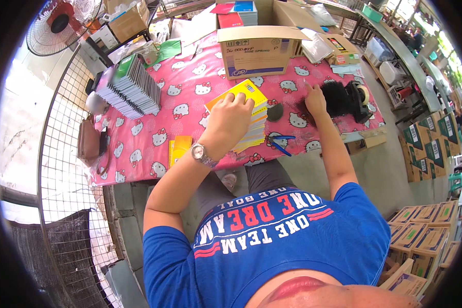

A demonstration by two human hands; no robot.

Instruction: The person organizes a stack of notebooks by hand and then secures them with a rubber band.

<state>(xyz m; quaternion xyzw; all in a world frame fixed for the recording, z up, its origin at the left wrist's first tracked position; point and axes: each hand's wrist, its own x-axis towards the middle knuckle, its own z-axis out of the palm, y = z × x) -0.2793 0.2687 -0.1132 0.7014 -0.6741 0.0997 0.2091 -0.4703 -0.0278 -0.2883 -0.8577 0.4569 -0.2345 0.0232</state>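
Observation:
A stack of yellow spiral notebooks (pixel 251 136) stands near the table's front edge, its layers slightly uneven. My left hand (pixel 230 120) lies over the top yellow notebook (pixel 252 92), fingers curled down on its cover. Over to the right, my right hand (pixel 315 100) reaches to the left edge of a dense black bristly pile (pixel 336 98). Its fingers are drawn together; whatever is between them is too small to make out. Blue-handled pliers (pixel 281 143) lie between the stack and my right forearm. A dark rounded object (pixel 275 112) sits beside the stack.
A tall pile of notebooks (pixel 131 84) stands at left, with orange-yellow notebooks (pixel 179 148) near the front edge. An open cardboard box (pixel 259 54) stands at the back. The tape dispenser (pixel 358 102) is at right on the pink patterned tablecloth (pixel 182 95). A fan (pixel 59 24) is far left.

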